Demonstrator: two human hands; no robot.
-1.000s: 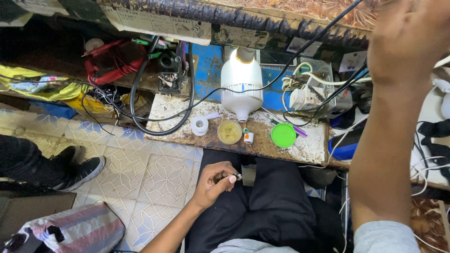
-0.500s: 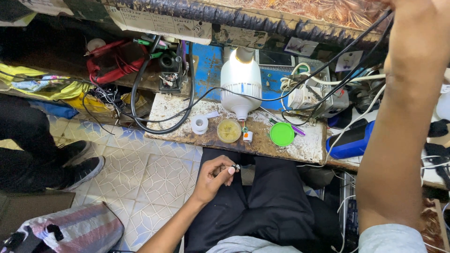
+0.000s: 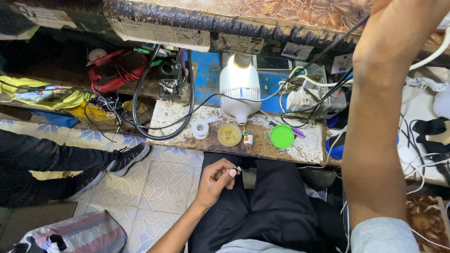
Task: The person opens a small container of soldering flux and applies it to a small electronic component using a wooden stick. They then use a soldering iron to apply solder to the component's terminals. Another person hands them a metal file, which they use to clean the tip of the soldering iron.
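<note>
Tiny silvery metal part, pinched in left hand grip; right hand's grip out of view.

white bulb | green lid | tape roll | round yellow tin | red cables

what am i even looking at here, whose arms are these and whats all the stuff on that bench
One camera, worn on a person's head, looks down over their lap. No machine is at work: the arms are the wearer's own. The left hand pinches a small metal part above the dark trousers. The right arm rises past the top edge, so its hand is out of view. On the worn bench stand a large white bulb, a roll of white tape, a small open tin and a green lid, among black cables. At left, another person's legs and shoes rest on the tiled floor.
</note>
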